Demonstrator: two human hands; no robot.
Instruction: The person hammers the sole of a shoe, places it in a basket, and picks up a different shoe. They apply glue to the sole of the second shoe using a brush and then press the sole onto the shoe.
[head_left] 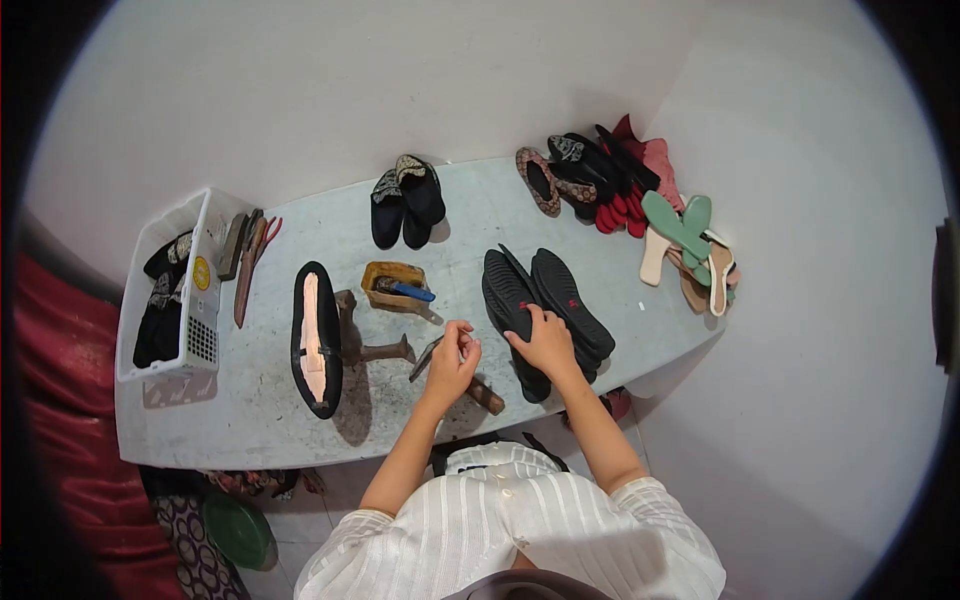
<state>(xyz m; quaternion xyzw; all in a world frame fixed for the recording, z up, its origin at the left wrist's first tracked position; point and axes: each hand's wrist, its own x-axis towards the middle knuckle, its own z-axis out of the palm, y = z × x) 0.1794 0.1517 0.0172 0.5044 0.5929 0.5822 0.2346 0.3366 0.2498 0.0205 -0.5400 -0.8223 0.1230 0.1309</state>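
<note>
My right hand rests on a stack of black ribbed soles, its fingers spread over the left ones near a small red mark. Over the table, left of the soles, my left hand has its fingers curled; whether anything is between them cannot be made out. Beneath and beside it lies a hammer with a wooden handle, partly hidden by the hand. Farther left, a black shoe with a pale strip along its opening sits upside down or open side up on a metal shoe anvil.
A yellowish box holds a blue-handled tool. White basket with shoes and pliers stand left. Finished-looking black shoes are at the back; more shoes and green insoles lie right. The table's front edge is near my body.
</note>
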